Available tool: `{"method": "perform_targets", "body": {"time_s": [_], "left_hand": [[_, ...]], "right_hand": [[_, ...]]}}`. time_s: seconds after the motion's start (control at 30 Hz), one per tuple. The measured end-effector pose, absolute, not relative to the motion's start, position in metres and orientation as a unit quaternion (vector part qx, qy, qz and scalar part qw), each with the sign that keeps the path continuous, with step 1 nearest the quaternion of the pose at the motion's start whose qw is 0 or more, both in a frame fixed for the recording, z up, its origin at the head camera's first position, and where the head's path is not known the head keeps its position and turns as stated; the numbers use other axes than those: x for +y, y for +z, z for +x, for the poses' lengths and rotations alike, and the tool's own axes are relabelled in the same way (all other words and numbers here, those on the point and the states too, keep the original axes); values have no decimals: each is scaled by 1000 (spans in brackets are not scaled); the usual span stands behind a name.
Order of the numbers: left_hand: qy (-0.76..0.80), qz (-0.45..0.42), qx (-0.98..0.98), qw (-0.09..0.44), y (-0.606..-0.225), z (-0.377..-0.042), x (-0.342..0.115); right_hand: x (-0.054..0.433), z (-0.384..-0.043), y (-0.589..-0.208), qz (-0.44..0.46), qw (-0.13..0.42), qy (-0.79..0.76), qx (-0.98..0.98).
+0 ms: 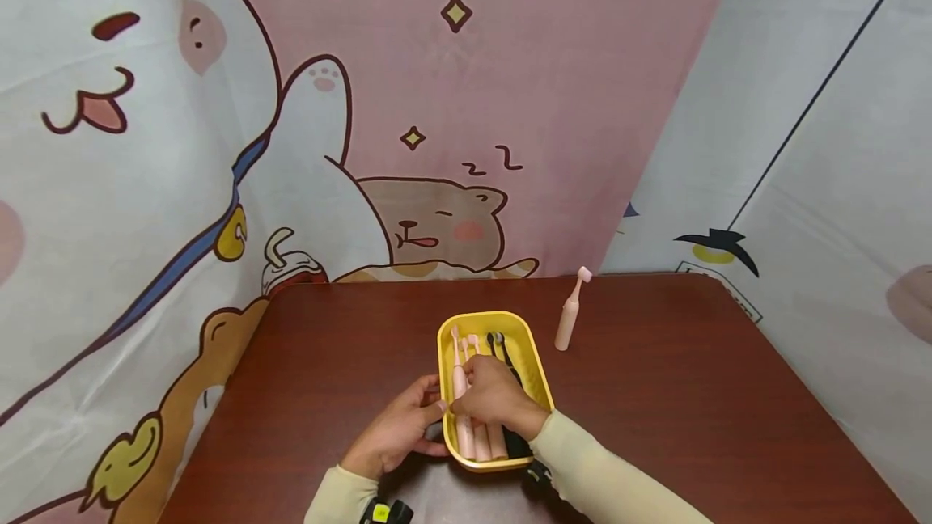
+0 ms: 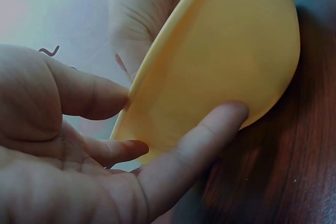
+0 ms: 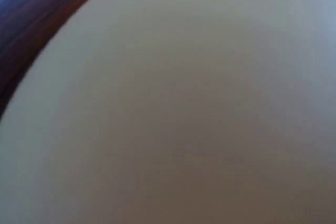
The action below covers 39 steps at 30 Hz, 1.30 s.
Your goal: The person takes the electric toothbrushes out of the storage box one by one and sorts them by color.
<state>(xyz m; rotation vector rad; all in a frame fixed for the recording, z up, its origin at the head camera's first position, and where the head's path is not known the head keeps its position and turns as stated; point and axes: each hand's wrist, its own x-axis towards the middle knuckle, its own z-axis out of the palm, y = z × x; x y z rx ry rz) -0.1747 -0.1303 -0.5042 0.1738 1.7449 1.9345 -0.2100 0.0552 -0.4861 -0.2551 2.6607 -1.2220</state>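
- The rounded yellow plastic tray sits on the dark red-brown wooden table.
- The work looks partway along: one pale pink electric toothbrush stands upright outside, right of the tray. Inside lie at least three more pink ones and two black toothbrushes. Whether brushes are going in or out, I cannot tell.
- The right hand reaches inside; its curled fingers appear to pinch the leftmost pink toothbrush, partly hidden.
- The left hand steadies the tray's left side, fingers fairly straight against the outer wall.
- Drawn letters "Z" sit above the cartoon bear on the printed cloth; framed lettering farther right is illegible. No brand is readable on the brushes.
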Motion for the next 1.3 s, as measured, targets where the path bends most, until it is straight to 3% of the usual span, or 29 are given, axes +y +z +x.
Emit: {"method": "perform_targets", "body": {"time_s": [0.33,0.97,1.3], "left_hand": [[714,63,645,264,-505,-176,-131],[719,62,639,266,-504,-172,-131],[723,64,638,259,-504,-173,-130]], "right_hand": [[60,-206,-489,-64,147,-523,837],[66,-203,-492,-72,143,-612,774],[89,-206,-465,-50,73,-675,733]]}}
